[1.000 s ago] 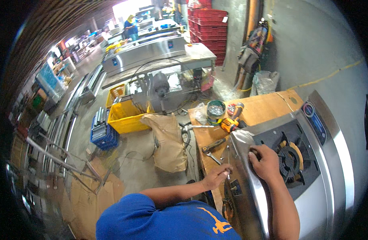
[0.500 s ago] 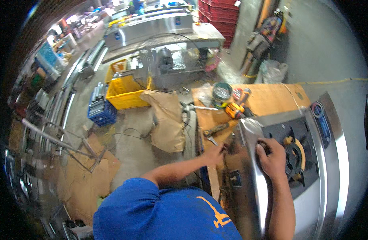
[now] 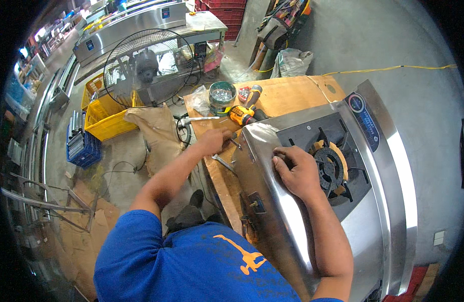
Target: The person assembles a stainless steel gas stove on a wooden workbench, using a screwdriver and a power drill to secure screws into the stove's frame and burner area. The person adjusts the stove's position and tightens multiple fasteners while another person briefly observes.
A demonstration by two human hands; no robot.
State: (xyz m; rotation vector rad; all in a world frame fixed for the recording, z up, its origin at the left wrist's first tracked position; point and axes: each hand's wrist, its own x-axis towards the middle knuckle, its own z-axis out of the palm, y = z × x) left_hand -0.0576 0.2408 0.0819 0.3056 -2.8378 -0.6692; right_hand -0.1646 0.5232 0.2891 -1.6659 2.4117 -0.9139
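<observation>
A steel gas stove lies across the right side, its black burner ringed by a tan band. My left hand is closed at the stove's front panel, beside its far corner. From its fingers sticks a small dark tool with a thin shaft, tip close to the panel; most of it is hidden by the hand. My right hand rests on the rounded front edge of the stove, fingers curled, with nothing visible in them. A control stem sits on the panel nearer to me.
The stove stands on a wooden board, which also bears a yellow-black power drill, a tub of small metal parts and a metal tool. A fan, yellow crate and blue crate stand on the left. A yellow cord crosses the floor.
The whole view has shifted, so the stove and board appear farther left. My left hand has moved closer to the panel's far corner. My right hand stays on the front edge.
</observation>
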